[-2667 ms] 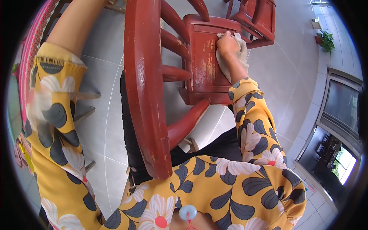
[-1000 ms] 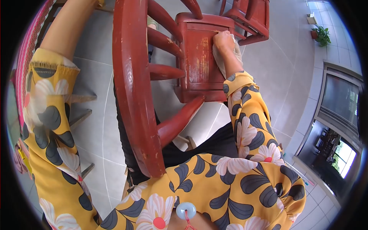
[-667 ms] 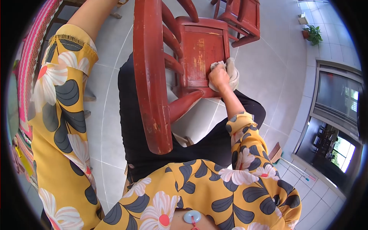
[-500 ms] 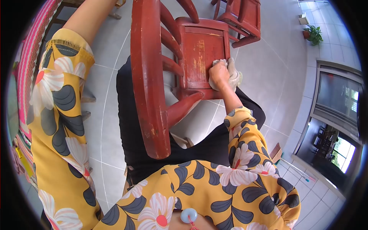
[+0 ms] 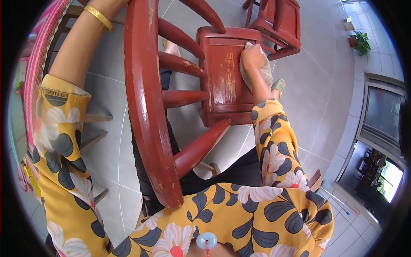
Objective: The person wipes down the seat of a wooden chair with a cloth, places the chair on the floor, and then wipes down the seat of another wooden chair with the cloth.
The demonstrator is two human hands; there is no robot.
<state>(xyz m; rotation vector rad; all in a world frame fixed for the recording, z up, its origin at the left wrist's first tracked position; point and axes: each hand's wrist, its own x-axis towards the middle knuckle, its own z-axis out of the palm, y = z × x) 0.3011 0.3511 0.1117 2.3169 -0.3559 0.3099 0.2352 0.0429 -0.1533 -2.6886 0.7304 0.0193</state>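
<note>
A red wooden chair (image 5: 222, 77) with worn paint on its seat stands before me, its curved backrest nearest my body. My right hand (image 5: 252, 58) is closed on a pale cloth (image 5: 263, 73) and presses it on the right edge of the seat. Part of the cloth hangs over that edge. My left arm, with a gold bangle (image 5: 99, 18) at the wrist, reaches up past the top edge of the view beside the backrest. The left hand itself is out of the frame.
Another red chair (image 5: 280, 30) stands beyond the first. At the left is a pink striped cloth (image 5: 38, 64) over wooden furniture. A potted plant (image 5: 361, 43) and a glass-fronted cabinet (image 5: 381, 109) are at the right. My green shoe (image 5: 279, 85) shows beside the seat.
My right hand and the cloth have moved from the seat's near right corner up toward its far right corner. The chair's backrest appears further left, and the bangle has come into view.
</note>
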